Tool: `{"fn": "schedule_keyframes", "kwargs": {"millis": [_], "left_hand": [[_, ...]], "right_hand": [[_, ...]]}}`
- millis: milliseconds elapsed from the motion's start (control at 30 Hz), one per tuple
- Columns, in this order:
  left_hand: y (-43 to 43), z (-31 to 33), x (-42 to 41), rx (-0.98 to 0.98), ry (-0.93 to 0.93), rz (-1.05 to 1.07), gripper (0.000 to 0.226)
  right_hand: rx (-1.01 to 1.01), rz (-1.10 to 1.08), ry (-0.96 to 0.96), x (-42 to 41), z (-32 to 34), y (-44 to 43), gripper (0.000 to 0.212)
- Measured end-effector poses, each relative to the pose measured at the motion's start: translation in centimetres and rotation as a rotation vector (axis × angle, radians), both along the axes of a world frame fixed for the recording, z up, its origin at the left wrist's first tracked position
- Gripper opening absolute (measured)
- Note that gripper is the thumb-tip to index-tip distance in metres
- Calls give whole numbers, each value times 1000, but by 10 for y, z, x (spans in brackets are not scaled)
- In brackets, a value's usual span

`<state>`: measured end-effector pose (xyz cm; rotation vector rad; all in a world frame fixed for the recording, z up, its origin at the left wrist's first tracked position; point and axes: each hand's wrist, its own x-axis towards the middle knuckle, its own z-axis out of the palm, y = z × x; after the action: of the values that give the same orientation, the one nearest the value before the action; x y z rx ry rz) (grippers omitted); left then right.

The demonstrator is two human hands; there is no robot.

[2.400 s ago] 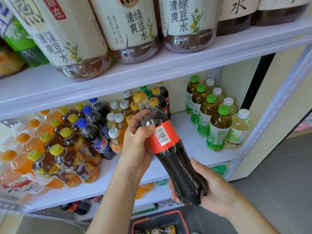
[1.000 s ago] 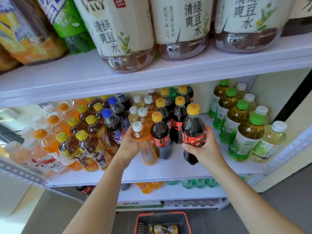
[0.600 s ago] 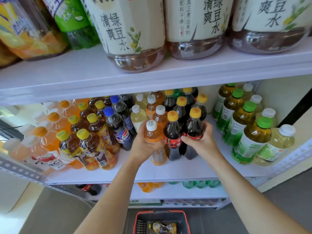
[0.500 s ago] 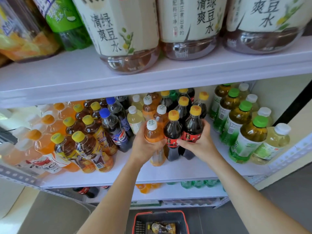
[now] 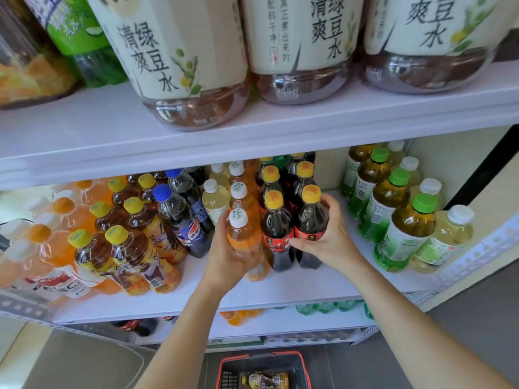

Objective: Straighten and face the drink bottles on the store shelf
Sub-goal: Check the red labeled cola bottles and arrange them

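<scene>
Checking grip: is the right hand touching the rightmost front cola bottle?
Touching. The head view shows the right hand curled round the cola bottle at its red label, fingers across its front.

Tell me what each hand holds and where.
Left hand: orange bottle, around its body; right hand: rightmost dark bottle, at its red label.

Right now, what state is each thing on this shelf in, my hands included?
Left hand: grips white-capped orange plastic drink bottle, upright at its row's front.
Right hand: grips yellow-capped dark plastic cola bottle, upright, red label showing.
Neighbouring yellow-capped cola bottle: upright between the two held bottles.
Green-capped tea bottles: upright, in a row, untouched.
Red-rimmed black basket: on the floor, one bottle lying inside.
</scene>
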<state>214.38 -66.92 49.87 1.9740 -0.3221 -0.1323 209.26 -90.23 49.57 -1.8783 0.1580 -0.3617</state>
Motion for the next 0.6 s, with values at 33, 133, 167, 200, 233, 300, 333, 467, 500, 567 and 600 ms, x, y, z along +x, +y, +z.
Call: {"fn": "schedule_keyframes", "kwargs": {"millis": [33,133,167,200,233,300,333,467,500,567,600], "left_hand": [[0,1,0,81,-44,10,111],[-2,0,-4,297,-154,103,113],[-3,0,-6,334,-172,125,112],[-3,1,-8,355,-182,136,110],[-4,1,-9,370,-188,141,108],[-4,2,-11,397,-206,138,103],[-3,3,-12,406,-212,136,102],[-4,6,-14,401,-205,114,105],[-3,8,-14,387,-191,102,105],[-2,13,-16,352,-158,83,105],[-1,16,-18,343,-151,72,104]], "right_hand": [[-5,18,4,0,-1,-2,98],[-31,42,34,-1,-3,-7,103],[-52,45,41,-1,-2,-8,104],[-79,44,47,-2,-1,-8,104],[-112,38,45,-2,0,-8,104],[-180,7,35,-3,-2,-8,103],[-205,-3,39,-4,-2,-8,103],[-175,82,123,-17,3,-12,100],[-193,106,155,-23,7,-13,100],[-301,112,213,-38,14,-16,91],[-390,77,232,-46,18,-18,82]]}}
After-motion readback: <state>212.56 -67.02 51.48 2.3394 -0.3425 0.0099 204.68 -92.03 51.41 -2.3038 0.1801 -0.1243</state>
